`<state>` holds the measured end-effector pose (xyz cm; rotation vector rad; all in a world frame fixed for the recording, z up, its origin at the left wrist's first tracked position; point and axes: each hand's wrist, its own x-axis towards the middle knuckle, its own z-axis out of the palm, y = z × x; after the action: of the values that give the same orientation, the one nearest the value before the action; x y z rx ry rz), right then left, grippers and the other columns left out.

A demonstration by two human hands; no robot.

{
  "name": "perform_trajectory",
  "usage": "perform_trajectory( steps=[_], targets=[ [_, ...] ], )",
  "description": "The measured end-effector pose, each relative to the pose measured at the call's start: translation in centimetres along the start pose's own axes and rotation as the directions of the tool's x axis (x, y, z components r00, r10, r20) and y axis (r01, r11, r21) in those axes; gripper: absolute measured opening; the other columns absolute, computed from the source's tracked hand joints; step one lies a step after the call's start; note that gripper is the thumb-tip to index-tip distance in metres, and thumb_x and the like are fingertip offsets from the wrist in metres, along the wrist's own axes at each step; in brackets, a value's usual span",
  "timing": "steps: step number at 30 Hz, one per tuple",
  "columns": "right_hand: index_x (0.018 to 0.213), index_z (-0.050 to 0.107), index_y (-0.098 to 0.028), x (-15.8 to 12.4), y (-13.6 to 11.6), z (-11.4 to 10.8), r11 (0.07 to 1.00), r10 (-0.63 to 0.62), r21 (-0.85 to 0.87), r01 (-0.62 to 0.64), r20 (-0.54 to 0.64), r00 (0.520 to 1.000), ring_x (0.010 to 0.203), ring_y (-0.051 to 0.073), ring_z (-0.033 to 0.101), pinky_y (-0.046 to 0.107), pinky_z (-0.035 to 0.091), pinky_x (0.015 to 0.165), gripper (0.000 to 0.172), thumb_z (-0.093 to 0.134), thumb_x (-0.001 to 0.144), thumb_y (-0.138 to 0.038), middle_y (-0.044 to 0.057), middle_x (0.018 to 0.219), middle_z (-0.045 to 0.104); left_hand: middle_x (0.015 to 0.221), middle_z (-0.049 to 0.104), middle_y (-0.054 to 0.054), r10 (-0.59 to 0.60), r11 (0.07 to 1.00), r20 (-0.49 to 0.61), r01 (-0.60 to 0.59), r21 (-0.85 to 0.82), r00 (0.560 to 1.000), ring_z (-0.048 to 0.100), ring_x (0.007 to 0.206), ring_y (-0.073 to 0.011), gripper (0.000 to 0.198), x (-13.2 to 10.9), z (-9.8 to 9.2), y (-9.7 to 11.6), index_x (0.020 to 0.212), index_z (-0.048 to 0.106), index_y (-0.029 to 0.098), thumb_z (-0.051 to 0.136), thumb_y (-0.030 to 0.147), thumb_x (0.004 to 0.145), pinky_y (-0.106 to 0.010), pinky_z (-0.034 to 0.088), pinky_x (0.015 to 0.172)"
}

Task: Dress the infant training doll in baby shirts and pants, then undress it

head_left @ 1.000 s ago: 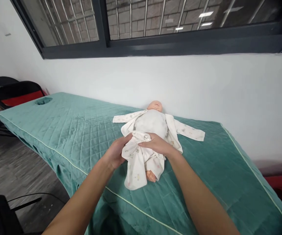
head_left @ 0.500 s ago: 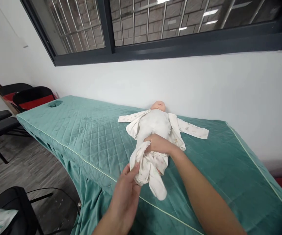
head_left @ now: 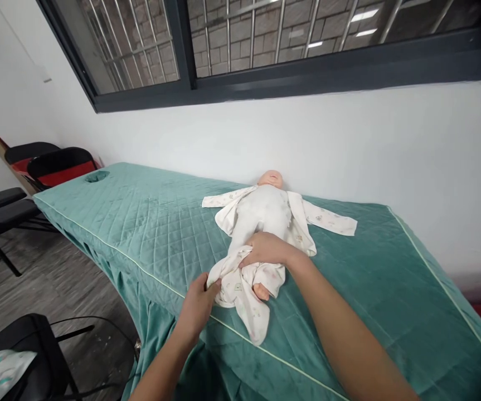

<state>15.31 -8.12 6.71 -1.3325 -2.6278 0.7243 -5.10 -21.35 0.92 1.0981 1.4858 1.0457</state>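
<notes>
A baby doll (head_left: 261, 209) with a white cloth body lies on its back on the green quilted bed cover (head_left: 156, 217). Its arms are in an open patterned baby shirt (head_left: 330, 218), with the sleeves spread to both sides. White patterned baby pants (head_left: 240, 287) are bunched around the doll's lower legs, and one bare foot (head_left: 261, 291) shows at the cloth. My left hand (head_left: 200, 303) pinches the pants at their left edge. My right hand (head_left: 265, 249) grips the waist part of the pants over the doll's legs; its fingertips are partly hidden in the cloth.
The bed stands against a white wall under a barred window (head_left: 248, 44). Black and red folding chairs (head_left: 62, 167) are at the far left. In the lower left, a black chair (head_left: 35, 334) carries a white patterned package (head_left: 1, 373). A cable hangs beside the bed.
My left hand has moved left and slightly up, pulling the pants' edge sideways. The loose pant leg has swung left, and a doll's foot is now more exposed. My right hand stays nearly in place.
</notes>
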Motion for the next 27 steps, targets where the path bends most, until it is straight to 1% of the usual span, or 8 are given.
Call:
perform_trajectory(
  steps=[3, 5, 7, 10, 12, 16, 20, 27],
  targets=[
    [0.067, 0.072, -0.019, 0.1, 0.0, 0.0, 0.999, 0.037, -0.023, -0.037, -0.013, 0.999, 0.060, 0.016, 0.057, 0.027, 0.032, 0.053, 0.053, 0.073, 0.060, -0.071, 0.003, 0.070, 0.070, 0.080, 0.067, -0.004, 0.063, 0.963, -0.031, -0.053, 0.264, 0.998, 0.059, 0.077, -0.0196, 0.020, 1.9, -0.1, 0.9, 0.089, 0.068, 0.015, 0.057, 0.031, 0.085, -0.029, 0.043, 0.069],
    [0.065, 0.070, -0.019, 0.0, -0.2, -0.1, 0.999, 0.046, -0.025, -0.047, -0.017, 0.999, 0.060, 0.017, 0.057, 0.027, 0.032, 0.053, 0.051, 0.073, 0.060, -0.070, 0.002, 0.068, 0.069, 0.081, 0.067, -0.005, 0.071, 0.951, -0.029, -0.059, 0.303, 0.997, 0.059, 0.078, -0.0203, 0.017, 2.5, 0.2, 1.4, 0.089, 0.066, 0.015, 0.057, 0.029, 0.085, -0.030, 0.044, 0.069],
    [0.065, 0.069, -0.019, -0.2, -0.3, -0.4, 0.999, 0.041, 0.010, -0.041, -0.009, 0.999, 0.063, 0.018, 0.059, 0.027, 0.034, 0.054, 0.048, 0.073, 0.062, -0.067, 0.002, 0.068, 0.069, 0.085, 0.068, -0.006, 0.021, 0.977, 0.035, -0.028, 0.212, 0.999, 0.061, 0.078, -0.0211, 0.020, 2.6, 0.5, 1.9, 0.093, 0.065, 0.016, 0.058, 0.033, 0.085, -0.030, 0.047, 0.067],
    [0.071, 0.071, -0.018, -0.5, -0.2, -0.8, 0.987, -0.017, 0.161, 0.017, -0.003, 1.000, 0.072, 0.021, 0.063, 0.026, 0.040, 0.059, 0.043, 0.070, 0.069, -0.061, 0.002, 0.074, 0.071, 0.095, 0.069, -0.007, -0.052, 0.997, 0.190, 0.063, -0.048, 0.980, 0.064, 0.082, -0.0211, 0.033, 2.4, 0.7, 2.5, 0.106, 0.063, 0.016, 0.061, 0.040, 0.084, -0.031, 0.052, 0.068],
    [0.079, 0.073, -0.018, -0.7, 0.1, -0.9, 0.954, -0.062, 0.293, 0.065, -0.021, 0.998, 0.081, 0.022, 0.065, 0.027, 0.045, 0.066, 0.041, 0.068, 0.074, -0.058, 0.001, 0.084, 0.073, 0.097, 0.070, -0.008, -0.050, 0.981, 0.207, 0.087, -0.172, 0.977, 0.064, 0.082, -0.0202, 0.039, 2.4, 1.1, 2.7, 0.111, 0.061, 0.016, 0.062, 0.043, 0.083, -0.032, 0.053, 0.069],
    [0.098, 0.074, -0.018, -0.8, 0.8, -0.9, 0.867, -0.103, 0.488, 0.100, -0.021, 0.994, 0.096, 0.025, 0.067, 0.031, 0.050, 0.082, 0.042, 0.068, 0.078, -0.054, 0.002, 0.101, 0.075, 0.096, 0.069, -0.006, 0.109, 0.982, 0.021, -0.104, -0.160, 0.994, 0.062, 0.083, -0.0187, 0.031, 3.2, 2.1, 2.3, 0.103, 0.062, 0.016, 0.059, 0.041, 0.085, -0.030, 0.051, 0.074],
    [0.108, 0.072, -0.017, -0.8, 1.1, -0.9, 0.819, -0.130, 0.564, 0.110, -0.004, 0.991, 0.104, 0.027, 0.066, 0.034, 0.050, 0.090, 0.045, 0.068, 0.080, -0.051, 0.003, 0.111, 0.074, 0.096, 0.068, -0.005, 0.308, 0.951, -0.103, -0.304, 0.058, 0.946, 0.061, 0.089, -0.0194, 0.027, 5.4, 2.7, 1.4, 0.102, 0.061, 0.017, 0.050, 0.039, 0.091, -0.032, 0.048, 0.081],
    [0.107, 0.071, -0.019, -1.0, 0.6, -1.2, 0.864, -0.035, 0.503, 0.029, 0.002, 0.999, 0.103, 0.027, 0.065, 0.033, 0.050, 0.088, 0.042, 0.070, 0.078, -0.048, 0.002, 0.111, 0.074, 0.101, 0.068, -0.006, 0.519, 0.814, 0.059, -0.514, 0.268, 0.853, 0.062, 0.089, -0.0196, 0.028, 10.8, 2.3, 1.9, 0.111, 0.057, 0.017, 0.043, 0.036, 0.097, -0.030, 0.047, 0.078]
  ],
)
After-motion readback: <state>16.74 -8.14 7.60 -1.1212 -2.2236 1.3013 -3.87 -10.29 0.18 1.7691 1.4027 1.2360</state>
